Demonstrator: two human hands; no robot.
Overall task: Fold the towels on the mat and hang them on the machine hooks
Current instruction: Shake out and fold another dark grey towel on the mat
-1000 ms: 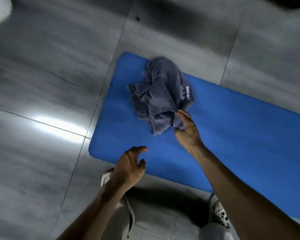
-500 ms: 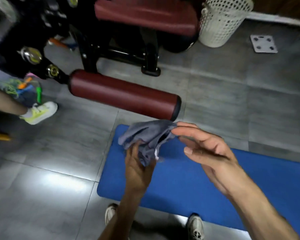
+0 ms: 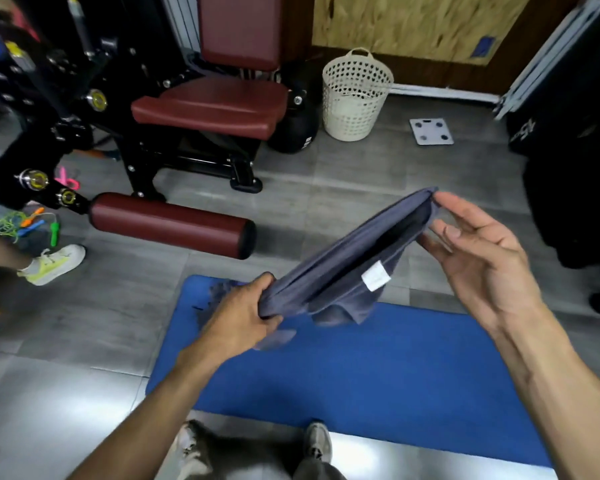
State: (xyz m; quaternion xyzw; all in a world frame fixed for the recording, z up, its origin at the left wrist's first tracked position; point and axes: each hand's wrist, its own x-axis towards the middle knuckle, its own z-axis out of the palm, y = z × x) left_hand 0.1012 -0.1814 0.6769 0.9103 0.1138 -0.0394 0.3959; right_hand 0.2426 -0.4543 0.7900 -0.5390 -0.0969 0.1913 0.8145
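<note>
Head view: the grey towel (image 3: 347, 268) is off the floor, stretched in the air between both hands above the near end of the blue mat (image 3: 378, 372), so its edges can be lined up before it is folded. The left hand (image 3: 238, 323) grips one bunched end, fingers curled tight round the cloth, which anchors that end low. The right hand (image 3: 482, 258) is raised and pinches the opposite corner between thumb and forefinger, its other fingers spread loose; the contact is slightly blurred, so the pinch is probably light. A white label (image 3: 376, 277) hangs on the sagging lower edge. The maroon-padded gym machine (image 3: 208, 105) stands beyond the mat; no hooks can be made out on it.
</note>
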